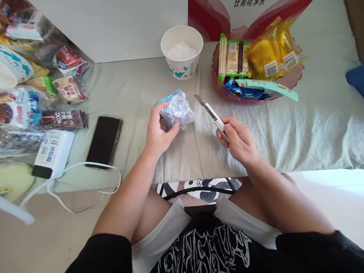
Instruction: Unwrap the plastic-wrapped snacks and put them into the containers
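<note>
Left hand and right hand are holding one item each.
Left fingers are pinching one wrapped packet just in front of one paper cup; right fingers are curling around one box cutter.

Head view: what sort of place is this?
Likely a home or dorm room, though little of it shows: a wrinkled cloth cover, perhaps over a bed, with a bowl of packaged snacks and a phone lying on it.
</note>
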The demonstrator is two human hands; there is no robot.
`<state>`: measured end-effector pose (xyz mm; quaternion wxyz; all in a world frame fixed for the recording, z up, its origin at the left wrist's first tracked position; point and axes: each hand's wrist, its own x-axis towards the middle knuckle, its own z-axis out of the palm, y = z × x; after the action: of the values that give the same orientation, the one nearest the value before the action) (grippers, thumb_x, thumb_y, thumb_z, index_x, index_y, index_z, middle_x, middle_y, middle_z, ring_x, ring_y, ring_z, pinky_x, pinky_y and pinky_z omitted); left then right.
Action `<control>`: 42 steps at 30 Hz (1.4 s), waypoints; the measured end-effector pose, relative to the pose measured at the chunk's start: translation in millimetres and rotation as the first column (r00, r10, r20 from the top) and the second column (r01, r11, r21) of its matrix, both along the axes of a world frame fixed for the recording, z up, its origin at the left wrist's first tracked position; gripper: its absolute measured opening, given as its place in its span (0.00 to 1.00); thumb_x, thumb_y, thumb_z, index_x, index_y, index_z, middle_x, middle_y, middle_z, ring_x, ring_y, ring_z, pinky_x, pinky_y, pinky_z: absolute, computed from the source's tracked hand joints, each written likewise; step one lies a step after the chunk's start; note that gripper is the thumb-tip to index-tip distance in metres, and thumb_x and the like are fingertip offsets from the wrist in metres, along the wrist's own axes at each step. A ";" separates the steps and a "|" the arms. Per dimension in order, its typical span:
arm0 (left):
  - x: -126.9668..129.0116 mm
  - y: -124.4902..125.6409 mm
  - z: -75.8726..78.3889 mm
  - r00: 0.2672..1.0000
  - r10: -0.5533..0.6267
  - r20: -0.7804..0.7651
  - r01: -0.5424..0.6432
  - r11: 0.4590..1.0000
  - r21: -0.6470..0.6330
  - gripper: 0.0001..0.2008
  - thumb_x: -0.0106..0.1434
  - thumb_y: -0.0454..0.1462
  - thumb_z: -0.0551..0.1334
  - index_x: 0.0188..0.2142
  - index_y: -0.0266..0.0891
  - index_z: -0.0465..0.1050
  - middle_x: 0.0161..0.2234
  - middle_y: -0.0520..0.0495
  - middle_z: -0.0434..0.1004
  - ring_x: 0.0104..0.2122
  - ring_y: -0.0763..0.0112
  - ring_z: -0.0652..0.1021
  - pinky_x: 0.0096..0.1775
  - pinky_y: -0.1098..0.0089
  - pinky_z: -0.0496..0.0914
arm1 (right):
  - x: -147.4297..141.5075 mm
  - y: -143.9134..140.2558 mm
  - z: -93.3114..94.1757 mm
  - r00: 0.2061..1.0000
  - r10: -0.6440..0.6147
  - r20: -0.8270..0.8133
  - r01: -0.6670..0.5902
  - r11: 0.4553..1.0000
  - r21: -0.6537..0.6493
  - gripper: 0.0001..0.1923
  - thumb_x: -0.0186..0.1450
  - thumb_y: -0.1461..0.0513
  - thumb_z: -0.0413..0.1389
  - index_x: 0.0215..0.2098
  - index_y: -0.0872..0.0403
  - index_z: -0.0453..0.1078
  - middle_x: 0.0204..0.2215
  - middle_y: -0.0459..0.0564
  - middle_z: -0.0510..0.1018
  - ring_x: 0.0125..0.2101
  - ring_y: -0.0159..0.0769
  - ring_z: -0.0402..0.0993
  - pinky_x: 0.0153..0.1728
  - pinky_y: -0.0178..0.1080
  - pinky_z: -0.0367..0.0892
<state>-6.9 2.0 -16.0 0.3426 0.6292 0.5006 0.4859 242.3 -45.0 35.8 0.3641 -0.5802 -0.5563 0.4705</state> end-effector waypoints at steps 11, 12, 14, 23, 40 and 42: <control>4.2 -2.6 -10.5 0.991 -0.045 -0.128 0.068 0.981 0.181 0.26 0.66 0.49 0.69 0.59 0.51 0.63 0.58 0.42 0.68 0.57 0.59 0.75 0.38 0.71 0.79 | -13.8 -7.3 -3.8 0.983 0.137 0.123 -0.155 0.975 0.159 0.20 0.76 0.54 0.47 0.55 0.54 0.75 0.31 0.47 0.80 0.21 0.28 0.66 0.26 0.36 0.65; 5.3 -2.9 -10.0 0.993 -0.047 -0.108 0.065 0.982 0.177 0.26 0.66 0.49 0.69 0.59 0.51 0.63 0.58 0.42 0.69 0.56 0.60 0.76 0.38 0.71 0.79 | -14.7 -7.2 -4.6 0.979 0.139 0.149 -0.163 0.972 0.168 0.20 0.75 0.55 0.48 0.55 0.54 0.76 0.31 0.48 0.80 0.21 0.29 0.67 0.27 0.37 0.66; 6.3 -2.2 -8.9 0.998 -0.047 -0.046 0.054 0.986 0.156 0.26 0.67 0.51 0.68 0.58 0.53 0.62 0.56 0.44 0.69 0.50 0.65 0.78 0.38 0.71 0.78 | -16.5 -6.0 -5.1 0.971 0.133 0.198 -0.170 0.968 0.183 0.19 0.74 0.56 0.49 0.53 0.54 0.78 0.28 0.47 0.79 0.23 0.32 0.69 0.30 0.37 0.67; -17.5 18.9 -8.0 0.972 0.135 0.193 -0.139 0.990 0.008 0.35 0.61 0.61 0.69 0.58 0.60 0.54 0.55 0.46 0.71 0.46 0.65 0.81 0.41 0.67 0.78 | -12.9 -0.8 -1.4 0.961 0.204 0.189 -0.230 0.965 0.128 0.18 0.72 0.59 0.49 0.44 0.54 0.81 0.23 0.45 0.75 0.23 0.32 0.69 0.29 0.36 0.65; -0.3 -9.2 19.3 0.994 0.099 -0.050 -0.098 0.995 0.018 0.28 0.73 0.62 0.52 0.36 0.42 0.71 0.27 0.51 0.72 0.28 0.71 0.74 0.33 0.68 0.69 | 8.6 12.2 -22.9 0.636 -0.306 0.709 -0.020 0.911 0.411 0.19 0.73 0.57 0.51 0.53 0.54 0.79 0.46 0.61 0.84 0.46 0.54 0.79 0.50 0.56 0.72; -3.4 -4.3 12.9 0.995 0.080 0.060 -0.079 0.997 -0.017 0.28 0.70 0.64 0.55 0.46 0.43 0.72 0.39 0.47 0.80 0.38 0.67 0.80 0.40 0.66 0.74 | 8.6 12.0 -23.1 0.681 -0.301 0.668 -0.045 0.893 0.448 0.19 0.71 0.59 0.53 0.55 0.54 0.77 0.53 0.62 0.82 0.51 0.56 0.77 0.55 0.59 0.70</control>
<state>-10.3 -2.3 -3.1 0.3426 0.5913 0.5180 0.5145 250.9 -33.0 12.7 0.2671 -0.6611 -0.6999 0.0420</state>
